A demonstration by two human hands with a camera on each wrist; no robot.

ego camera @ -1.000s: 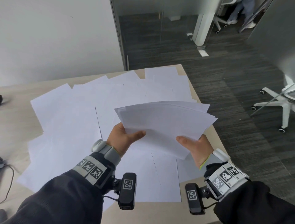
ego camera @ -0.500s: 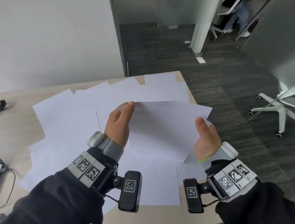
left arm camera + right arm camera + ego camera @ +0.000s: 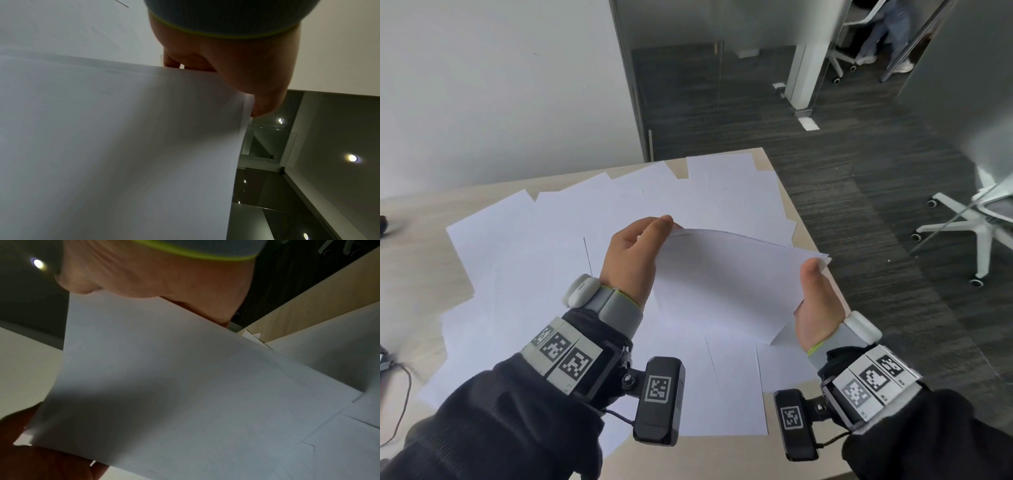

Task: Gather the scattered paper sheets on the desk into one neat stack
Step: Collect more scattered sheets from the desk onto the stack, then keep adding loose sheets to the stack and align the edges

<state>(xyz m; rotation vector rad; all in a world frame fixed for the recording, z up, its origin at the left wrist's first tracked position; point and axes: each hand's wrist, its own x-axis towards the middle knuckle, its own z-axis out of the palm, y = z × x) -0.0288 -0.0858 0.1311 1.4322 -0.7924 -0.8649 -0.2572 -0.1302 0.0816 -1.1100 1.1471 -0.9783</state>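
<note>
At centre frame, the left hand (image 3: 635,255) and right hand (image 3: 815,301) each grip an opposite edge of a lifted bundle of sheets (image 3: 726,284), which bows between them. Paper this light and floppy likely slips sideways; gripping the edges seems best. Below, loose sheets (image 3: 517,274) cover a pale wooden desk (image 3: 410,260); dark carpet (image 3: 859,205) lies at right.

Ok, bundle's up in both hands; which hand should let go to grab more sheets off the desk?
Probably the left hand: most loose sheets lie on its side of the desk, while the right hand can hold the bundle.
</note>
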